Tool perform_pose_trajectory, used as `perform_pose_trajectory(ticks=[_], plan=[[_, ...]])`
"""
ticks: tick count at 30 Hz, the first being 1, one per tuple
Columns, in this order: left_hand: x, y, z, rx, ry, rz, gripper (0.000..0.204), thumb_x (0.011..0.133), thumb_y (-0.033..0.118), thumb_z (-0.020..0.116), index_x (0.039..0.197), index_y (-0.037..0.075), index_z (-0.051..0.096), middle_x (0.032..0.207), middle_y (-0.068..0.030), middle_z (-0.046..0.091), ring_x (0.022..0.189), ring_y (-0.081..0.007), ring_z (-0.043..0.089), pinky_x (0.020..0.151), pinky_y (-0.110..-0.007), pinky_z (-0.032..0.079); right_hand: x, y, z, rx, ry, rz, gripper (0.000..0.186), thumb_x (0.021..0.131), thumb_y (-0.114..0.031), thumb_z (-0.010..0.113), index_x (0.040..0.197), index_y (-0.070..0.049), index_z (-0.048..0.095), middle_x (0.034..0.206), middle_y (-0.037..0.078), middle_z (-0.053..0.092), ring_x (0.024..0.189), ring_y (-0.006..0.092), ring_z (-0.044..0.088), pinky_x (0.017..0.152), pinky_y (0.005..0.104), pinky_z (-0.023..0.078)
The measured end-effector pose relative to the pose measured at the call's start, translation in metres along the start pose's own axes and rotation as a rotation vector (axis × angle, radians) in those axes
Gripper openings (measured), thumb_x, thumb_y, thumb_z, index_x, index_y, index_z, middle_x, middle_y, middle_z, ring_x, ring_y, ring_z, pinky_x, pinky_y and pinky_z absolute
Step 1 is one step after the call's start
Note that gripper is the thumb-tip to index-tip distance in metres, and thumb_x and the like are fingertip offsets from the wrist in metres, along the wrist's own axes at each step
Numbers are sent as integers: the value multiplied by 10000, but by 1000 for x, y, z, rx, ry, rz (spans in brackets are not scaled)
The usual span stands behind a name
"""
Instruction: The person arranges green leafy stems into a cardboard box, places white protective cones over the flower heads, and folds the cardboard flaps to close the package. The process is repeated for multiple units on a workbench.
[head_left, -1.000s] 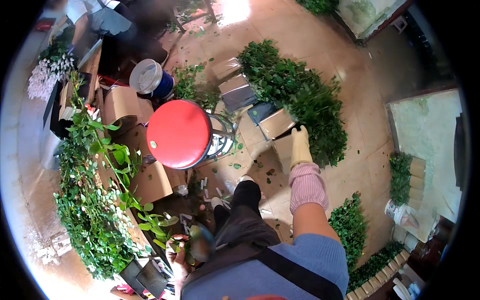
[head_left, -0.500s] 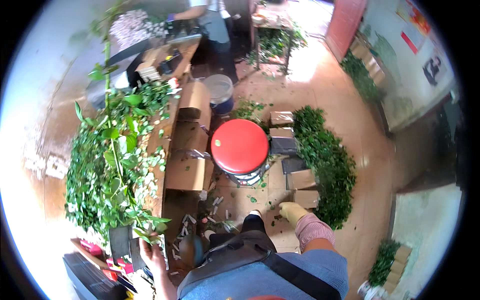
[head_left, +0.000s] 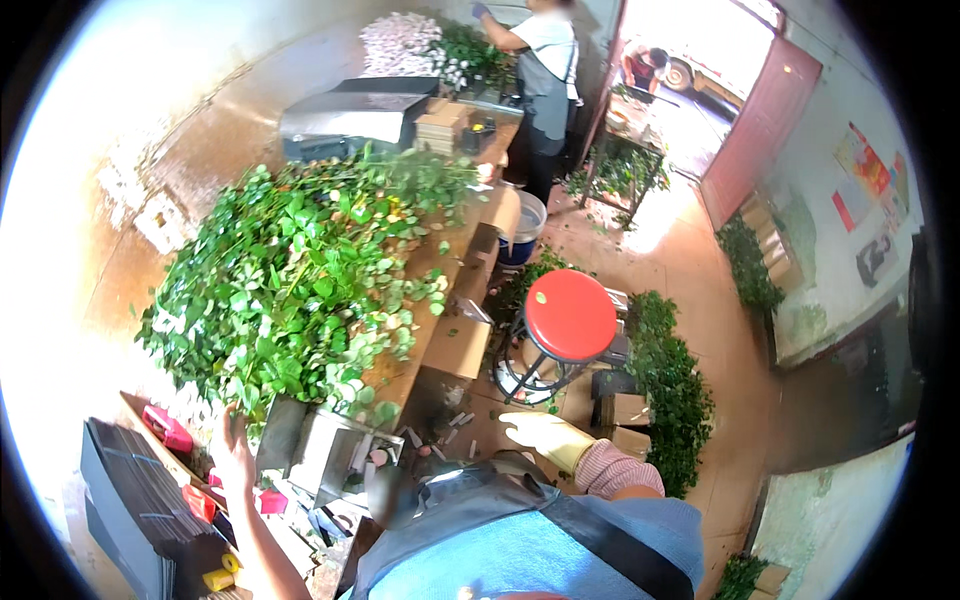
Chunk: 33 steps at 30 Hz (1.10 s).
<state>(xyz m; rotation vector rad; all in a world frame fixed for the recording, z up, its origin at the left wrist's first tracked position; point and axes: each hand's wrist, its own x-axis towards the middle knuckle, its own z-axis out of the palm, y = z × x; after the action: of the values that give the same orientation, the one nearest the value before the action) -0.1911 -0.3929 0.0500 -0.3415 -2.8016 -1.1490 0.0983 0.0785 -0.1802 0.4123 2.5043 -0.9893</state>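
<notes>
My left hand [head_left: 234, 450] is raised at the near end of a leafy pile [head_left: 290, 270] on the wooden workbench [head_left: 435, 330]; its fingers look apart at the leaves' edge. Beside it is a dark metal holder [head_left: 285, 435]. My right hand [head_left: 545, 435], in a cream glove with a pink striped cuff, reaches forward open, below the red round stool [head_left: 570, 312]. To its right, cardboard-wrapped bundles [head_left: 625, 410] lie on the floor with their leaves [head_left: 660, 380] pointing outward.
A co-worker [head_left: 545, 90] stands at the bench's far end by pale flowers [head_left: 400, 45]; another person [head_left: 645, 65] bends near the doorway. A bucket [head_left: 525, 225] stands beside the bench. Dark flattened cardboard [head_left: 130, 490] is at lower left; more bundles [head_left: 750, 265] lean along the right wall.
The view has turned toward the bench and doorway. My left hand has moved left; the long leafy stem it held is no longer distinct in it. My gloved right hand has left the boxes.
</notes>
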Motion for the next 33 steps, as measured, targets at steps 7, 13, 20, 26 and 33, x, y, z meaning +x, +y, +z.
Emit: perform_pose_trajectory(ticks=[7,13,20,26,33], plan=[[74,-71,-28,354,-6,150,350,982,144,646,1327,97,615,1244,-179,664,1019,-378,658,864,-437,538,55,-111,-12,-138,48,-393,493,1026,-280,542,1483,-94,532,1406,213,620,1284,387,597,1110,461,467],[23,-59,-11,562,161,166,550,947,314,709,1448,156,544,1492,-150,515,1434,-377,413,1204,-571,263,53,-290,-122,46,-155,-625,437,1087,-278,491,1496,-132,545,1456,171,593,1345,320,557,1158,419,423],[-57,16,-3,274,292,-44,468,908,232,757,1341,110,626,1330,-118,624,1364,-351,493,1182,-529,297,229,-369,-129,144,246,-938,576,980,-168,665,1507,-16,487,1489,216,557,1373,342,540,1181,415,399],[-125,42,-12,377,464,-278,440,924,278,738,1328,145,627,1315,-79,630,1365,-365,493,1189,-636,242,386,-338,-50,-714,285,-978,759,913,-322,692,1578,-119,387,1571,177,459,1476,337,382,1238,457,260],[-230,28,-15,509,660,-716,425,918,342,723,1296,161,653,1303,-93,654,1333,-364,530,1181,-686,230,408,-303,-41,-796,97,-972,828,812,-298,743,1553,-115,421,1515,190,513,1399,343,461,1206,468,299]])
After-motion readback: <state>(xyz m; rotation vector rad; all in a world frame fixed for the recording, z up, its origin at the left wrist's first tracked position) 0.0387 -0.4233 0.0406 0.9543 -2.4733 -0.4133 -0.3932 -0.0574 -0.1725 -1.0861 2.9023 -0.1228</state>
